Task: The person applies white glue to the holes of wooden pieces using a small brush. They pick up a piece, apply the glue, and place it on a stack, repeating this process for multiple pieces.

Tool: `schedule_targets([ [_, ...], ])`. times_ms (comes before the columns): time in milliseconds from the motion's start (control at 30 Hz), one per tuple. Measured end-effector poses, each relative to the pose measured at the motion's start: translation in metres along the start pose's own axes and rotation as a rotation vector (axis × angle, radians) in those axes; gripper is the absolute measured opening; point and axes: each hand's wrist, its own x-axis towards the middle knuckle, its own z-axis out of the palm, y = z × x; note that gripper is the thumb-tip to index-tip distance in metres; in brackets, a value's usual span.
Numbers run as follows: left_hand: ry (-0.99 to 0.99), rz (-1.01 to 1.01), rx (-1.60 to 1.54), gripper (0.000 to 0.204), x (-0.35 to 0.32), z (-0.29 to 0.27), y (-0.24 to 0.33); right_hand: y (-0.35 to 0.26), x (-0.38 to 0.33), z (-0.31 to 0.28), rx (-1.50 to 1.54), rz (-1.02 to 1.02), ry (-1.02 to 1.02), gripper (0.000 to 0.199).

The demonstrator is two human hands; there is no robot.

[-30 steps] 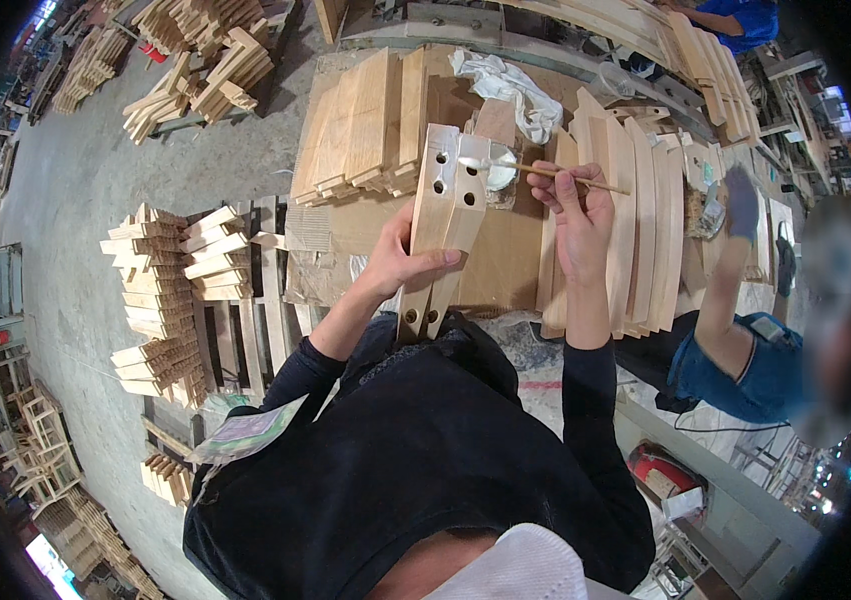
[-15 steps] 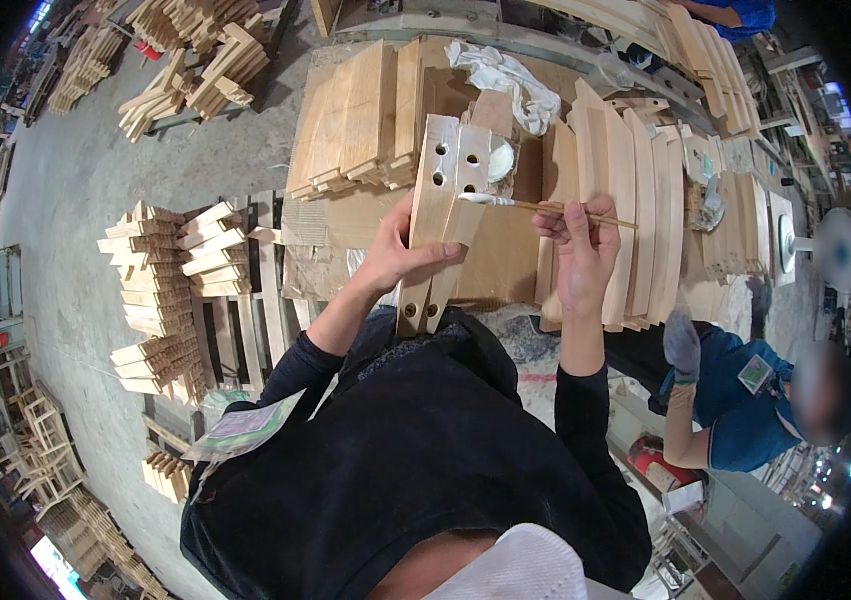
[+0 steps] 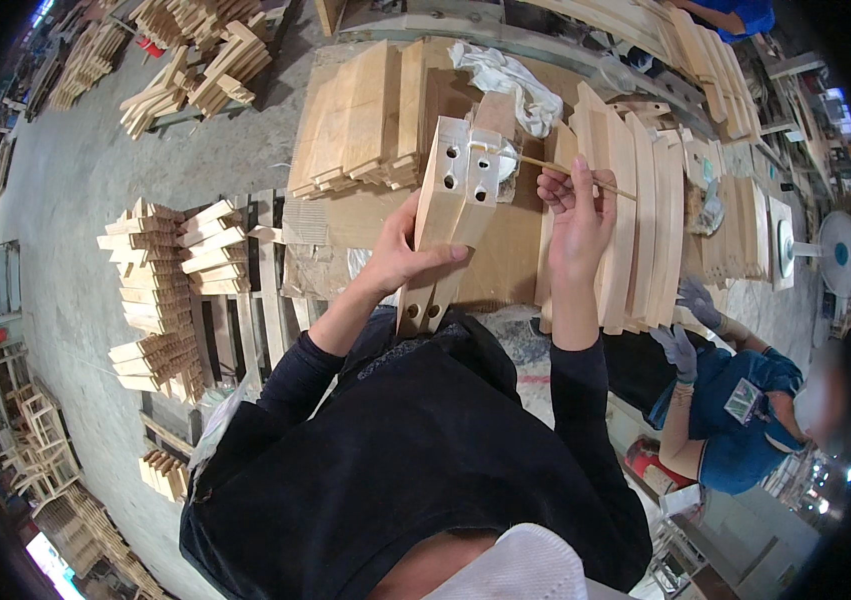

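— How far along? The left hand [image 3: 400,262] grips the drilled wooden piece [image 3: 450,215] upright over the tabletop [image 3: 365,215].
— Midway, I'd judge: the right hand [image 3: 575,215] pinches a thin stick [image 3: 565,172] at its holes; undone pieces [image 3: 635,220] wait just right of it.

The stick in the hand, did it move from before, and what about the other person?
The right hand kept its hold on the thin stick, and the tip moved closer to the holes at the top of the wooden pieces. The co-worker in blue bent lower, gloved hands reaching toward the curved slats. The left hand still grips the wooden pieces, and the white rag stayed put.
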Motion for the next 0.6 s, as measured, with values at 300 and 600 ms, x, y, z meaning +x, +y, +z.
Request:
schedule_targets([
  [300, -0.001, 0.025, 0.02, 0.077, 0.001, 0.0, 0.002, -0.001, 0.017, 0.003, 0.026, 0.037, 0.0, 0.018],
  [600, 0.038, 0.04, 0.01, 0.072, 0.002, -0.002, -0.003, -0.079, 0.004, 0.008, -0.435, -0.293, -0.401, 0.014],
])
